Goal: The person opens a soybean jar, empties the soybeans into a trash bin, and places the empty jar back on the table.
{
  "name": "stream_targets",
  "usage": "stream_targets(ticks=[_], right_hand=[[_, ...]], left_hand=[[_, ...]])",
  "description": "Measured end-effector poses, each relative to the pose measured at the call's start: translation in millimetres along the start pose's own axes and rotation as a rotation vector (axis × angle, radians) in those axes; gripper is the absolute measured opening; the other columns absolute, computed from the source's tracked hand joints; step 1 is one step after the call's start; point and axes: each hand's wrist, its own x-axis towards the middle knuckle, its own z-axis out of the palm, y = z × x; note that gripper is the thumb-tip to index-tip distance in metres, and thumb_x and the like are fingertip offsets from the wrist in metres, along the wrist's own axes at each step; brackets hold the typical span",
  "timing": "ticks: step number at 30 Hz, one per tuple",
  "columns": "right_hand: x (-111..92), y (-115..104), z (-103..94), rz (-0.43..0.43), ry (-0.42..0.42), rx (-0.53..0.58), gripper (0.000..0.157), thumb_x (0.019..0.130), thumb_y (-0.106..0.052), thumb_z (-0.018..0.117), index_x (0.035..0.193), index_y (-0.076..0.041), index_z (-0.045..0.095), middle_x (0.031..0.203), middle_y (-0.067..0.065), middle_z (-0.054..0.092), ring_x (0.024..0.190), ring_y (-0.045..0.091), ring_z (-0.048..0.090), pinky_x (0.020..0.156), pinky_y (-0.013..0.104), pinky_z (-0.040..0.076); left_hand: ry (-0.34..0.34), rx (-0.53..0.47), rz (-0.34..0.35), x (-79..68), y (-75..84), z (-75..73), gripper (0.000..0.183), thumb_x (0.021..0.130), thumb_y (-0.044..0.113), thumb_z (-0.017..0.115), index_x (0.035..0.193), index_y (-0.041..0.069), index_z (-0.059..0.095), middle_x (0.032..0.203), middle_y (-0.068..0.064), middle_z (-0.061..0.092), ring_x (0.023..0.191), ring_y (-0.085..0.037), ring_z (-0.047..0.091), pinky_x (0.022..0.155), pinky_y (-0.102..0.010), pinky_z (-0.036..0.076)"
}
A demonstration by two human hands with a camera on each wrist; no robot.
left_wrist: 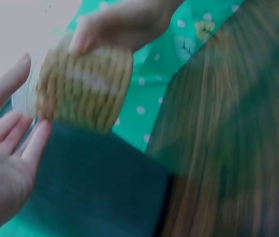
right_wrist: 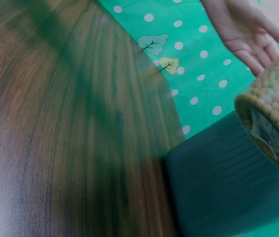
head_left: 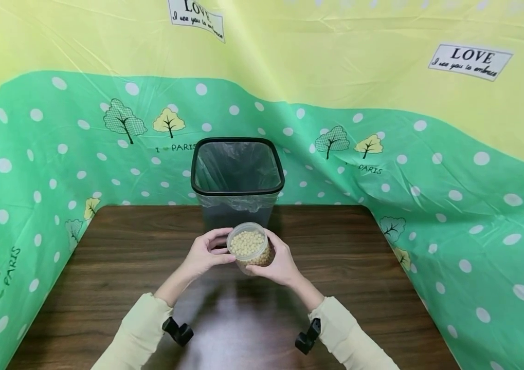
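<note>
A clear round jar (head_left: 249, 252) full of pale, round soybean-like beans is held up over the table, in front of the bin. It leans, its clear round top facing the head camera. My right hand (head_left: 282, 263) grips the jar's right side, thumb across the front. On the other side, my left hand (head_left: 207, 253) has its fingertips right at the rim, with thumb and fingers spread apart. In the right wrist view, a label shows on the base of the jar (right_wrist: 272, 106), and the left hand (right_wrist: 245, 29) appears with extended fingers.
A dark square bin (head_left: 237, 193) with a clear plastic liner stands at the table's back edge, just beyond the hands. The brown wooden table (head_left: 150, 257) is enclosed by a green and yellow printed cloth (head_left: 58, 169) at the back and sides.
</note>
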Motion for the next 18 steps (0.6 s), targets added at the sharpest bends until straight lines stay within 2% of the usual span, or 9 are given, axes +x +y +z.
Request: stream_targets(ticks=[3, 5, 8, 11, 13, 15, 18], right_hand=[[0.4, -1.7, -4.1, 0.038, -0.081, 0.045, 0.077, 0.06, -0.002, 0.081, 0.126, 0.008, 0.043, 0.116, 0.021, 0.055, 0.103, 0.028, 0.054, 0.087, 0.03, 0.046], [0.3, -2.1, -5.5, 0.053, -0.111, 0.062, 0.077, 0.061, -0.001, 0.081, 0.127, 0.009, 0.043, 0.117, 0.021, 0.055, 0.103, 0.028, 0.054, 0.087, 0.03, 0.046], [-0.6, -2.6, -4.6, 0.034, -0.09, 0.036, 0.077, 0.06, -0.003, 0.081, 0.126, 0.01, 0.043, 0.116, 0.021, 0.055, 0.103, 0.029, 0.054, 0.087, 0.033, 0.046], [-1.7, -3.8, -1.3, -0.013, -0.011, -0.032, 0.078, 0.057, -0.005, 0.083, 0.123, 0.01, 0.046, 0.114, 0.022, 0.055, 0.102, 0.032, 0.055, 0.085, 0.037, 0.047], [-2.4, -5.2, 0.4, -0.034, 0.039, -0.073, 0.078, 0.055, -0.007, 0.083, 0.122, 0.01, 0.047, 0.114, 0.022, 0.056, 0.101, 0.033, 0.055, 0.084, 0.038, 0.047], [-2.9, -6.7, 0.7, -0.033, 0.056, -0.076, 0.078, 0.055, -0.008, 0.083, 0.122, 0.009, 0.047, 0.114, 0.022, 0.055, 0.101, 0.033, 0.055, 0.084, 0.036, 0.047], [-2.6, -8.4, -2.4, -0.02, 0.018, -0.028, 0.078, 0.056, -0.006, 0.083, 0.123, 0.01, 0.046, 0.114, 0.023, 0.055, 0.101, 0.032, 0.055, 0.085, 0.032, 0.047]], left_hand=[[-0.094, -0.017, 0.039, 1.2, -3.2, -7.2, 0.068, 0.072, 0.001, 0.074, 0.131, -0.007, 0.041, 0.127, -0.027, 0.046, 0.105, -0.017, 0.057, 0.08, -0.029, 0.051], [-0.123, -0.035, 0.054, 1.4, -5.4, -7.1, 0.071, 0.072, 0.002, 0.074, 0.132, -0.008, 0.039, 0.129, -0.029, 0.043, 0.105, -0.013, 0.056, 0.079, -0.029, 0.051], [-0.08, -0.061, 0.066, -0.2, -8.9, -1.6, 0.071, 0.071, 0.0, 0.075, 0.131, -0.009, 0.039, 0.128, -0.03, 0.043, 0.103, -0.012, 0.057, 0.079, -0.028, 0.051], [-0.001, -0.073, 0.053, -3.1, -9.4, 6.4, 0.071, 0.069, -0.002, 0.075, 0.131, -0.008, 0.041, 0.127, -0.03, 0.045, 0.098, -0.014, 0.06, 0.077, -0.028, 0.052], [0.029, -0.063, 0.045, -3.7, -7.6, 9.0, 0.07, 0.069, -0.002, 0.076, 0.13, -0.007, 0.042, 0.125, -0.03, 0.047, 0.095, -0.015, 0.062, 0.076, -0.029, 0.052], [0.024, -0.05, 0.051, -2.8, -4.9, 7.8, 0.067, 0.069, -0.003, 0.075, 0.129, -0.007, 0.044, 0.124, -0.03, 0.048, 0.096, -0.015, 0.062, 0.077, -0.03, 0.052], [-0.035, -0.032, 0.067, 0.2, -0.7, 0.0, 0.062, 0.07, -0.005, 0.074, 0.125, -0.009, 0.046, 0.121, -0.03, 0.049, 0.097, -0.014, 0.06, 0.078, -0.03, 0.052]])
